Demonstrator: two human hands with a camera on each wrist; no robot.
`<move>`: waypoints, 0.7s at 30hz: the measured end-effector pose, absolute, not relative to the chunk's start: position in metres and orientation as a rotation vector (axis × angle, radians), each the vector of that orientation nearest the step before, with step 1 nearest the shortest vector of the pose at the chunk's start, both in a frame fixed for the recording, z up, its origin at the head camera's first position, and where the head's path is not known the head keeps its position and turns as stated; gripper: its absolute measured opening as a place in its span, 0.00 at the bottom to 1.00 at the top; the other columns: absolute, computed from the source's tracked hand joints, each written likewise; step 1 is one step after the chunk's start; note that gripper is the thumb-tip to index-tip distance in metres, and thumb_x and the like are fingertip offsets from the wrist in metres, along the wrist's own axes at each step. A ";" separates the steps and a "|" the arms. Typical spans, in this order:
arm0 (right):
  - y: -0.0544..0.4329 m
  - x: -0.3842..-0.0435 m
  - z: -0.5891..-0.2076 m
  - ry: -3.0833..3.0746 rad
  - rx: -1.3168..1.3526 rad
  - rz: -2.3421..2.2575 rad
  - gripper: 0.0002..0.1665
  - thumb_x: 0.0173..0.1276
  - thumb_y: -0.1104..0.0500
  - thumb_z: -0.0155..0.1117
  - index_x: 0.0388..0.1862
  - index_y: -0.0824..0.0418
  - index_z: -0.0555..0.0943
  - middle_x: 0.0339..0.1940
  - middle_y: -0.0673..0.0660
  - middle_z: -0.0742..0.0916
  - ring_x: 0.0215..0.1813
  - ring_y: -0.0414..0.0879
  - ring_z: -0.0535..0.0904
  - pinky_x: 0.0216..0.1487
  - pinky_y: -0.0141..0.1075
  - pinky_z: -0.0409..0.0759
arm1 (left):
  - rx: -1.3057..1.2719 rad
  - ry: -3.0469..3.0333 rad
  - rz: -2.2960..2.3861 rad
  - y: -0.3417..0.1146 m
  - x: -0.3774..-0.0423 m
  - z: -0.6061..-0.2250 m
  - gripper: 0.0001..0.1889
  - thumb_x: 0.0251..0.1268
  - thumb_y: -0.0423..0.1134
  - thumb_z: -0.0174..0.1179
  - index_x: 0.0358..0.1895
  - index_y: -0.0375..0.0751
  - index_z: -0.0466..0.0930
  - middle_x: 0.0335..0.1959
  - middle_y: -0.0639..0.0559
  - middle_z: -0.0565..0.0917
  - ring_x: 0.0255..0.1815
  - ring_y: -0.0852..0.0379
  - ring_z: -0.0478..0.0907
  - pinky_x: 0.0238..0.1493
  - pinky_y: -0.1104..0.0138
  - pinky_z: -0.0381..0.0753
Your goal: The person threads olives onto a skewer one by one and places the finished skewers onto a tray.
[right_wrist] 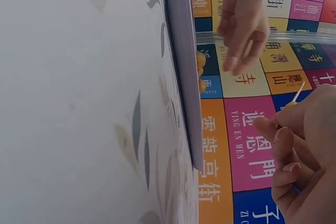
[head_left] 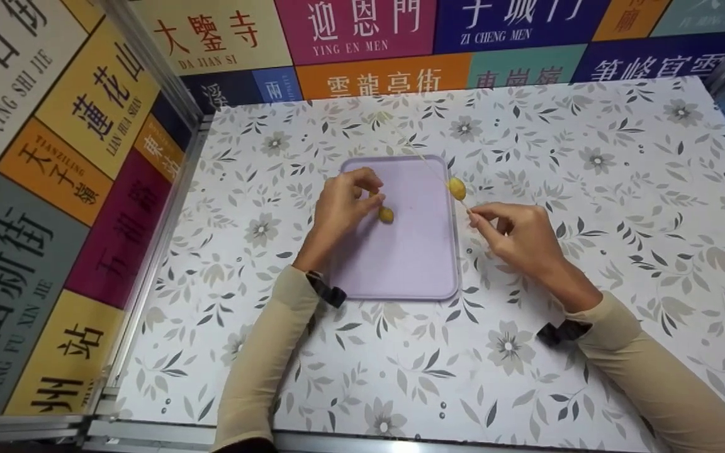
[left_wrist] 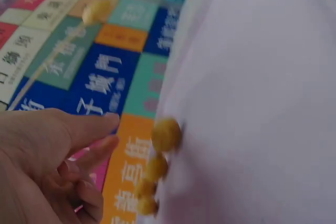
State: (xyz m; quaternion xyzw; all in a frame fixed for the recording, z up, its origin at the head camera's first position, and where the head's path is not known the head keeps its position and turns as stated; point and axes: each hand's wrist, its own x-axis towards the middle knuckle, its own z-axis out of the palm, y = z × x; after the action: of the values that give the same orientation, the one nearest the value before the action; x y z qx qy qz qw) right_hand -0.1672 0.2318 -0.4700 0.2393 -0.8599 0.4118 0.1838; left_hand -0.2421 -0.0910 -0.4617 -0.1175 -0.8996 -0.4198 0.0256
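The left grip [head_left: 345, 204] and the right grip [head_left: 520, 236] were bare hands. The left sleeve [head_left: 252, 377] and right sleeve [head_left: 664, 371] were plain beige, lightly creased and close-fitting. At their wrist ends sat a black left wristband [head_left: 326, 290] and a black right wristband [head_left: 564, 333], both blocky and jutting inward. A dark strip [head_left: 248, 445] edged the left sleeve's near end.

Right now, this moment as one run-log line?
right hand: pinches skewer | skewer: one yellow piece threaded | left hand: over tray, holding nothing | tray: loose yellow pieces
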 end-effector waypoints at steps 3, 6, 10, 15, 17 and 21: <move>0.233 -0.168 -0.471 -2.431 0.663 1.176 0.09 0.74 0.65 0.74 0.49 0.60 0.94 0.37 0.52 0.96 0.17 0.33 0.74 0.19 0.22 0.69 | -0.277 -2.903 -1.223 -0.097 -0.245 -0.464 0.05 0.68 0.39 0.77 0.44 0.50 0.93 0.40 0.58 0.94 0.50 0.55 0.89 0.55 0.59 0.83; 0.233 -0.169 -0.473 -2.435 0.661 1.187 0.09 0.73 0.65 0.74 0.49 0.60 0.94 0.37 0.52 0.96 0.17 0.33 0.75 0.19 0.22 0.69 | -0.267 -2.993 -1.184 -0.098 -0.244 -0.463 0.04 0.69 0.42 0.77 0.43 0.53 0.93 0.38 0.60 0.94 0.48 0.57 0.88 0.52 0.59 0.82; 0.233 -0.169 -0.473 -2.445 0.656 1.187 0.08 0.73 0.65 0.74 0.49 0.60 0.94 0.36 0.52 0.96 0.17 0.33 0.74 0.20 0.22 0.69 | -0.321 -3.059 -1.157 -0.095 -0.240 -0.462 0.09 0.67 0.46 0.78 0.46 0.52 0.94 0.39 0.59 0.94 0.45 0.58 0.86 0.50 0.59 0.82; 0.232 -0.168 -0.472 -2.454 0.649 1.171 0.08 0.73 0.64 0.74 0.48 0.61 0.94 0.36 0.52 0.96 0.18 0.33 0.74 0.20 0.22 0.69 | -0.388 -3.075 -1.190 -0.093 -0.239 -0.461 0.15 0.64 0.46 0.80 0.51 0.47 0.93 0.41 0.55 0.93 0.44 0.56 0.86 0.49 0.61 0.82; 0.232 -0.168 -0.472 -2.455 0.651 1.168 0.08 0.73 0.64 0.75 0.48 0.61 0.94 0.36 0.52 0.96 0.18 0.32 0.74 0.20 0.22 0.69 | -0.405 -3.070 -1.203 -0.093 -0.239 -0.461 0.16 0.63 0.45 0.81 0.51 0.46 0.93 0.42 0.54 0.93 0.44 0.57 0.86 0.48 0.62 0.82; 0.232 -0.169 -0.473 -2.452 0.655 1.181 0.08 0.73 0.65 0.75 0.48 0.60 0.94 0.35 0.52 0.96 0.17 0.33 0.74 0.20 0.22 0.69 | -0.465 -3.061 -1.222 -0.094 -0.239 -0.461 0.14 0.61 0.44 0.82 0.47 0.45 0.95 0.42 0.53 0.94 0.43 0.56 0.87 0.45 0.63 0.83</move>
State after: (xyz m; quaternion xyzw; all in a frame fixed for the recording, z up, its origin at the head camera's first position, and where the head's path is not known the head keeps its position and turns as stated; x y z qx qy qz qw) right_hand -0.1689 0.2322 -0.4732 0.2307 -0.8631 0.4158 0.1702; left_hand -0.2394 -0.0938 -0.4606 -0.1392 -0.9156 -0.3654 -0.0935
